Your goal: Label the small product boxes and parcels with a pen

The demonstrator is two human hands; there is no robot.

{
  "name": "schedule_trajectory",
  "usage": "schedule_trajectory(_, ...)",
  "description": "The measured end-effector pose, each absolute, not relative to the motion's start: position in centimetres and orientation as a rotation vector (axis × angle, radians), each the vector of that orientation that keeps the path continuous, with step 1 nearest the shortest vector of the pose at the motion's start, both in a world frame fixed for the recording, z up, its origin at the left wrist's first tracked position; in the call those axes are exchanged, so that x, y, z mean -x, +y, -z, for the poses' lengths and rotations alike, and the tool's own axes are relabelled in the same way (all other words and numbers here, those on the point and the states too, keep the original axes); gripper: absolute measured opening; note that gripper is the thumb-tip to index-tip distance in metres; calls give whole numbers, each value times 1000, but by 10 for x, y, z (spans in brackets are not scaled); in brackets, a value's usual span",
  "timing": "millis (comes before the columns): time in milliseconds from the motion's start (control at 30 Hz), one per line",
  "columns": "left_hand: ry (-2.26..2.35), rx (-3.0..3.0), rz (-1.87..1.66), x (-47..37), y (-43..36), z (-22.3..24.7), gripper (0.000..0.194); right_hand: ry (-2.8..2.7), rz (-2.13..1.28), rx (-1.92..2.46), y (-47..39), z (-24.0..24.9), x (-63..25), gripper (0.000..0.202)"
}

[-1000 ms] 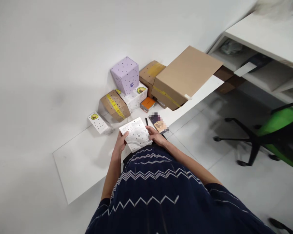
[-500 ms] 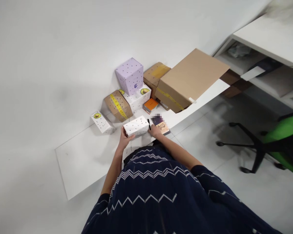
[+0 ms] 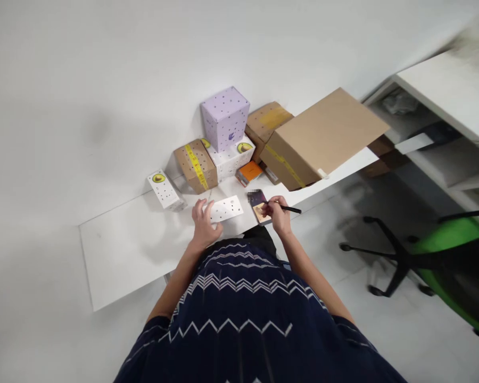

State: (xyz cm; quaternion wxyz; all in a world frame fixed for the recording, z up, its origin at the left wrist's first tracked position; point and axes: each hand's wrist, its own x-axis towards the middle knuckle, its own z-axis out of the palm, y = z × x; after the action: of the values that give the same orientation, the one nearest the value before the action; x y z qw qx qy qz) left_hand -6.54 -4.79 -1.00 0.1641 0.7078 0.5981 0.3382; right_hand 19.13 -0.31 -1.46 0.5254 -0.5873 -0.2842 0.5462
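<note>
A small white dotted box (image 3: 226,208) lies near the front edge of the white table (image 3: 120,250). My left hand (image 3: 204,223) grips its left end, fingers curved over the far side and thumb at the near side. A black pen (image 3: 292,209) is pinched in my right hand (image 3: 279,217), its rear end pointing right. Directly under that hand is a dark phone-like item (image 3: 257,198) with a picture of a figure (image 3: 259,214) on its lower part. My right fingers cover some of it.
Behind stand a lilac box (image 3: 225,119), a white avocado box (image 3: 233,159), taped brown boxes (image 3: 195,165) and a small orange box (image 3: 249,173). A large brown carton (image 3: 327,138) overhangs the table's right side. Another avocado box (image 3: 165,191) stands left. A green chair (image 3: 451,244) is on the right.
My right hand has moved right, away from the white box, and the pen now points over the phone-like item. The white box sits flatter, and my left fingers have shifted over its top.
</note>
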Motion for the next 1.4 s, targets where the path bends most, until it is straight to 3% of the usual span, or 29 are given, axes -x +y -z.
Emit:
schedule_trajectory(133,1704,-2360,-946,37,-45,13,35,-769,-1372,1169,1,-19,-177,24)
schedule_trajectory(233,1588,-2548,-925,31,-40,25,27,-954,-1339,1181,2,-27,-153,19)
schedule_trajectory(533,1597,-2596,-861,35,-36,36,24,-1358,-1151,1367,7,3,-110,11)
schedule_trajectory(1400,1586,-2564,-914,26,-41,37,36,-1604,-890,1508,7,4,-115,26)
